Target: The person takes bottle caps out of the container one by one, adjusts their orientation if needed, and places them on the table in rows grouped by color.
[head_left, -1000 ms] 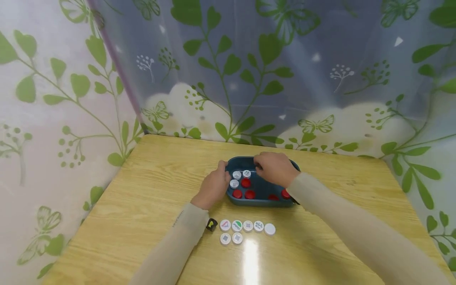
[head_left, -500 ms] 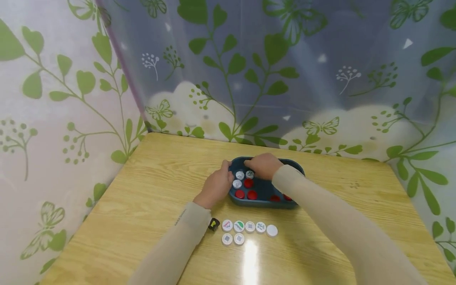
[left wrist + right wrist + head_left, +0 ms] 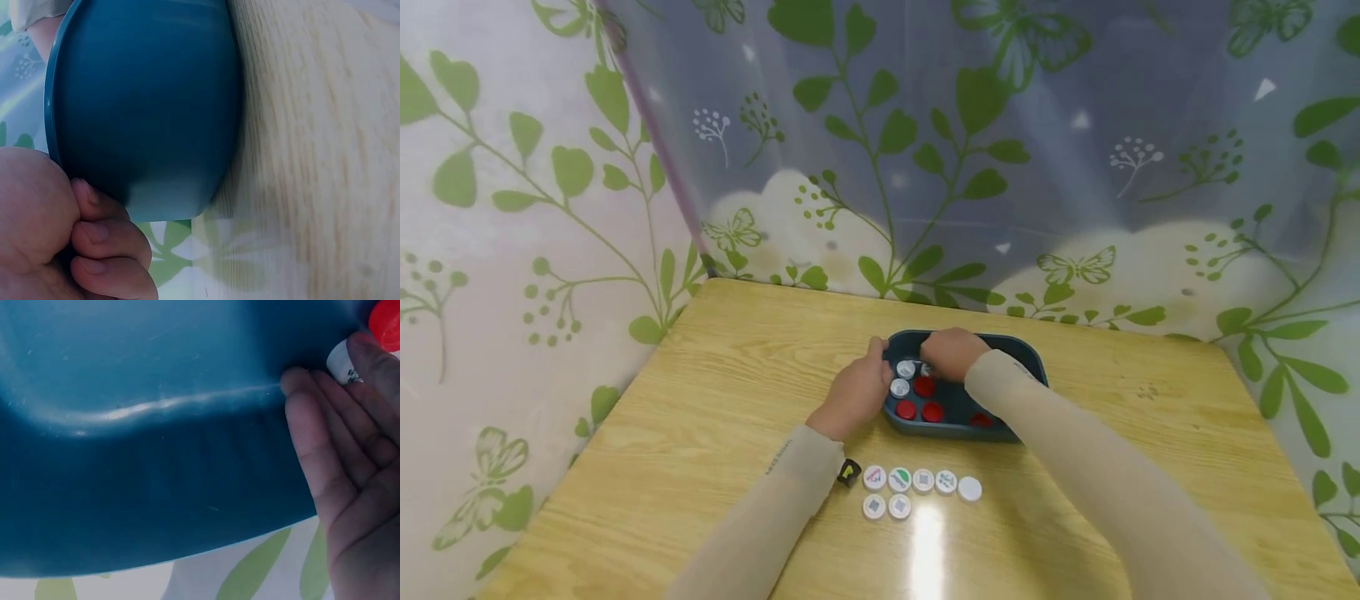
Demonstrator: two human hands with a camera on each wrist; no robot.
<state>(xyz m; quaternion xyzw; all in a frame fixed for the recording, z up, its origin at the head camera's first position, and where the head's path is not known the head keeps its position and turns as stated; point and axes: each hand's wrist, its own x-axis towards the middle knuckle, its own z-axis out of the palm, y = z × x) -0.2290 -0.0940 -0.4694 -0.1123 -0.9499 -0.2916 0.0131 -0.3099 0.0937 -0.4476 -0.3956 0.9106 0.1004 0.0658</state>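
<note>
A dark blue tray (image 3: 955,429) with raised walls stands on the table and holds red bottle caps (image 3: 932,412) and white ones. My left hand (image 3: 853,387) grips the tray's left end, its fingers curled at the rim in the left wrist view. My right hand (image 3: 955,354) reaches inside near the back wall. In the right wrist view its thumb and fingers pinch a white bottle cap (image 3: 340,362) with a dark print, a red cap (image 3: 386,325) just beyond. Two other white caps (image 3: 899,387) lie at the tray's left end. The right forearm covers part of the tray's right side.
In front of the tray, white caps (image 3: 922,481) lie in a row on the wooden table (image 3: 760,358), with two more (image 3: 874,506) below its left end. A black wrist strap (image 3: 849,473) shows by the left sleeve. Leaf-printed curtains (image 3: 1015,192) border the table's back.
My right hand has moved left across the tray from its middle and come down at a white bottle cap. The left hand keeps its grip on the tray; the view shifted slightly.
</note>
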